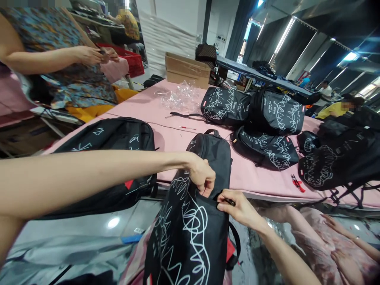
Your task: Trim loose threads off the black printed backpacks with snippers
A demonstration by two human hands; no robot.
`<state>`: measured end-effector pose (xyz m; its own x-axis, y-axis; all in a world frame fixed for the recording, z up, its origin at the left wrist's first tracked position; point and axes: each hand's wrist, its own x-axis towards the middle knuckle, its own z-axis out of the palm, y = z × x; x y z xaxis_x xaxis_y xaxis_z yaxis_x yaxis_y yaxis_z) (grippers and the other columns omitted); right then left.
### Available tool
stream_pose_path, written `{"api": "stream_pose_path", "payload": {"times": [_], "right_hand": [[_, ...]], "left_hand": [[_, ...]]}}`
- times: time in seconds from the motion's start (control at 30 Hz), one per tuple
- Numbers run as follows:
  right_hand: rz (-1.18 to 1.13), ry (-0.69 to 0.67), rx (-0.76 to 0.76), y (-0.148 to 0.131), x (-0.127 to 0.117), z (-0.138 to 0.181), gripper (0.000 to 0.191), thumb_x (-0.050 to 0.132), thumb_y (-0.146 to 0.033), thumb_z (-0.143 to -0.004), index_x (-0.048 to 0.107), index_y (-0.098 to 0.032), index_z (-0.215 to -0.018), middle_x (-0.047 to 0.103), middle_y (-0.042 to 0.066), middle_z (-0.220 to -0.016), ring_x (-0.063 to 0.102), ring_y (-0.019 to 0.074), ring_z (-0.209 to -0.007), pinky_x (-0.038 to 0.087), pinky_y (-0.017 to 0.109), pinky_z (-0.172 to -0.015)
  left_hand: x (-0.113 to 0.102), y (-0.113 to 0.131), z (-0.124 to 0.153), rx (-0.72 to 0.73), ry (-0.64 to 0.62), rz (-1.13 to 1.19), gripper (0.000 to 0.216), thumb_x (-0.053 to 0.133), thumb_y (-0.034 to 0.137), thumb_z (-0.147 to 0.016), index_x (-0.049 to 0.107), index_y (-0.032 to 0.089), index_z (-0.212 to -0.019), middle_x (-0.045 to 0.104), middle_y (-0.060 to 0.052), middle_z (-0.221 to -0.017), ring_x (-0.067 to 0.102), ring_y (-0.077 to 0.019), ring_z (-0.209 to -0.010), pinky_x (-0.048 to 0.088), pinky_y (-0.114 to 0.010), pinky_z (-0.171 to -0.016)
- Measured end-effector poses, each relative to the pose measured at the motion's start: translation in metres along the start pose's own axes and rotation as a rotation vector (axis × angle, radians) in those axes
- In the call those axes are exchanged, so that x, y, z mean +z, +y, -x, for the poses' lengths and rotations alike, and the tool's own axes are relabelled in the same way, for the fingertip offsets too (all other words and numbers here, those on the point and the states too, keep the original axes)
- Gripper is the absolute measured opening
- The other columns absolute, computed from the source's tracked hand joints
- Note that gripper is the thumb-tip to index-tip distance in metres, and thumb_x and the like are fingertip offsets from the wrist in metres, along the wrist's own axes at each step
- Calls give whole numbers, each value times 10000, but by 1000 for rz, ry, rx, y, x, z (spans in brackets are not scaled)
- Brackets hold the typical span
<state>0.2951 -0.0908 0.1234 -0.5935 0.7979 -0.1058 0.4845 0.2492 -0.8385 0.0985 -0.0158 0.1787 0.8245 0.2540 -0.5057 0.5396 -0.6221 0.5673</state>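
At the lower centre of the frame, a black backpack (pixel 190 237) with white scribble print lies lengthwise, its top end reaching over the edge of the pink desk (pixel 166 146). The right hand (pixel 237 206) pinches the rim of an opening in it, a small dark object, hard to identify, tucked among the fingers. The left hand (pixel 202 174) is curled with its fingertips down in that opening; whether they grip anything cannot be told. Should the right hand's pinch slip, the rim could fold over the left fingertips; were the dark object sharp, it might nick the fabric; and if both let go, the tilted bag could slide downward. The opening sits directly below the left hand and just left of the right hand, in contact with both. Farther off, red-handled snips (pixel 297 184) lie at the right of the frame, with crumpled clear plastic (pixel 181 97) and a cardboard box (pixel 187 70) at upper centre
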Motion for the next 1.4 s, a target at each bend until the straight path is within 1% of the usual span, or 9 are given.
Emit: {"api": "stream_pose_path", "payload": {"times": [0.27, 0.4, 0.57, 0.7, 0.83, 0.9, 1.0, 1.2, 1.4], "right_hand": [[-55, 26, -21, 0, 7, -2, 114, 595, -224, -790, 577, -143, -712, 538, -16, -705, 473, 107, -665, 327, 221, -623], [-27, 2, -37, 1, 6, -5, 135, 586, -220, -807, 565, -141, -700, 529, -18, -705, 459, 103, -659, 316, 225, -619], [-62, -2, -13, -1, 3, -5, 117, 603, -238, -813, 618, -135, -760, 556, -9, -735, 493, 110, -690, 340, 220, -635], [-22, -113, -49, -11, 0, -7, 274, 705, -377, -749, 671, -154, -905, 588, 4, -831, 519, 129, -745, 370, 224, -667], [51, -266, 33, -16, -1, -19, 267, 769, -354, -660, 634, -144, -755, 483, -54, -654, 419, 83, -600, 297, 203, -551], [-59, -368, 117, -11, -5, -26, 263, 757, -325, -650, 580, -130, -666, 394, -71, -570, 339, 64, -537, 244, 200, -501], [-319, -463, 159, 4, -15, -25, 239, 730, -296, -642, 591, -116, -716, 475, -56, -617, 399, 74, -573, 311, 196, -539], [-318, -308, 138, 29, -26, 7, 285, 735, -289, -636, 629, -103, -823, 510, -52, -662, 408, 67, -601, 309, 182, -544], [-307, -283, 96, 52, -32, 25, 299, 737, -314, -641, 645, -102, -833, 541, -45, -691, 450, 81, -631, 334, 182, -562]], "left_hand": [[8, -5, 0, 47, -63, 13, 191, 490, 47, -580, 573, 186, -479, 540, 45, -502, 449, -117, -579, 326, -276, -826], [11, 0, 6, -1, 86, 23, 169, 663, 85, -499, 536, 185, -449, 509, 36, -479, 492, -163, -723, 291, -312, -907], [16, -1, 8, -53, 50, -130, 202, 682, 145, -623, 517, 148, -507, 565, 4, -614, 484, -193, -875, 229, -345, -931], [20, -11, 11, -31, 16, -22, 133, 596, 207, -717, 592, 185, -586, 621, 4, -686, 472, -183, -880, 208, -325, -958], [26, -4, 11, -38, 4, -46, 103, 634, 221, -711, 583, 186, -630, 540, 31, -572, 468, -162, -785, 168, -350, -971], [29, 4, 7, -96, 31, -61, 207, 686, 241, -666, 523, 159, -569, 455, 31, -498, 446, -160, -739, 200, -341, -941], [31, 9, -2, -111, 57, -5, 222, 670, 264, -643, 507, 157, -538, 483, -8, -556, 414, -210, -884, 253, -310, -900], [25, 6, -30, 8, -31, -1, 327, 481, 393, -772, 396, 146, -575, 492, -43, -692, 383, -229, -957, 282, -325, -922], [21, 18, -40, 93, -43, -43, 117, 499, 228, -752, 542, 154, -673, 538, -39, -789, 429, -212, -954, 314, -291, -905]]}}
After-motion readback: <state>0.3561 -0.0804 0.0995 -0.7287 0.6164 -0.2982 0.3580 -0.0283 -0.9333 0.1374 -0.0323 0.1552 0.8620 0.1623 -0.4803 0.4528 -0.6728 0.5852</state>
